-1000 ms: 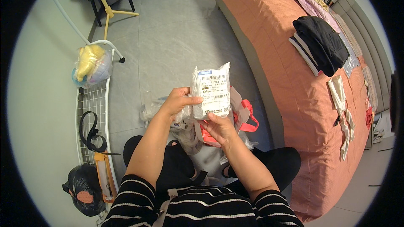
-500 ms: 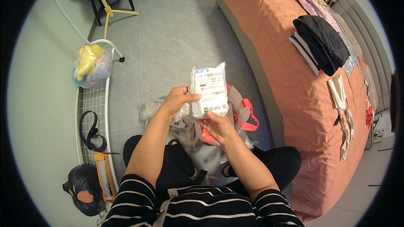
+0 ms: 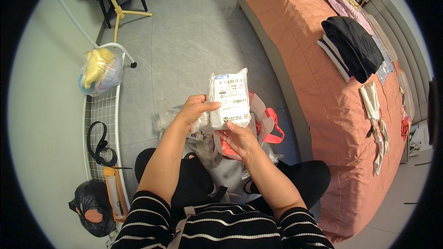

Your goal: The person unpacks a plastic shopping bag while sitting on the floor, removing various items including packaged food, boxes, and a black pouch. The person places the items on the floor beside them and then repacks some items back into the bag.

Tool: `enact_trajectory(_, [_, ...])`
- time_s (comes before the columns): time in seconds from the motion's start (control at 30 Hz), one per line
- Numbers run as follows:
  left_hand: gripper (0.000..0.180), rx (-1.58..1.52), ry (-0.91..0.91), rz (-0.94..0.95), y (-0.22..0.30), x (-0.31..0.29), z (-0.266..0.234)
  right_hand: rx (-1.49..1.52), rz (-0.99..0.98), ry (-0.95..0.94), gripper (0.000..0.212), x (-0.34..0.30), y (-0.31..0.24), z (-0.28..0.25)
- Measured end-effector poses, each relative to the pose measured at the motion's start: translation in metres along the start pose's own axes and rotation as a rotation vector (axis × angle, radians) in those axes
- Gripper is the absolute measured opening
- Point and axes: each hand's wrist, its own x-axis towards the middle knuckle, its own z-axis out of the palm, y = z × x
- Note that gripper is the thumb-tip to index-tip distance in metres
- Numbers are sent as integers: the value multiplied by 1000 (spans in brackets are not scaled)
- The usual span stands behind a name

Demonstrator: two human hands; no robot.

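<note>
Held up in front of me is a white plastic-wrapped parcel point(image 3: 229, 94) with a printed shipping label facing up. My left hand point(image 3: 194, 111) grips its left edge, the thumb lying across the label. At the lower edge my right hand point(image 3: 240, 139) pinches it, thumb on top and fingers underneath. Below the parcel stands a white bag with red handles point(image 3: 275, 129), partly hidden by my right hand. Crumpled clear plastic bags point(image 3: 203, 151) lie on the floor between my feet and beside my left forearm.
To the right is a bed with an orange cover point(image 3: 295, 60), bearing folded black clothes point(image 3: 353, 46) and a white strip of cloth point(image 3: 376, 124). Along the left wall runs a white wire rack point(image 3: 102, 110) with a black belt point(image 3: 99, 145), a bag of plush items point(image 3: 100, 71) and a black plastic bag point(image 3: 94, 203).
</note>
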Motion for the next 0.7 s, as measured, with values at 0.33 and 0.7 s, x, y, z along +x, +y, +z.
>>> enact_trajectory(0.33, [40, 8, 9, 12, -2, 3, -1, -28, -9, 3, 54, -1, -1, 1])
enact_trajectory(0.7, [33, 46, 306, 71, 18, -8, -31, -192, -151, 317, 61, 9, -16, -27])
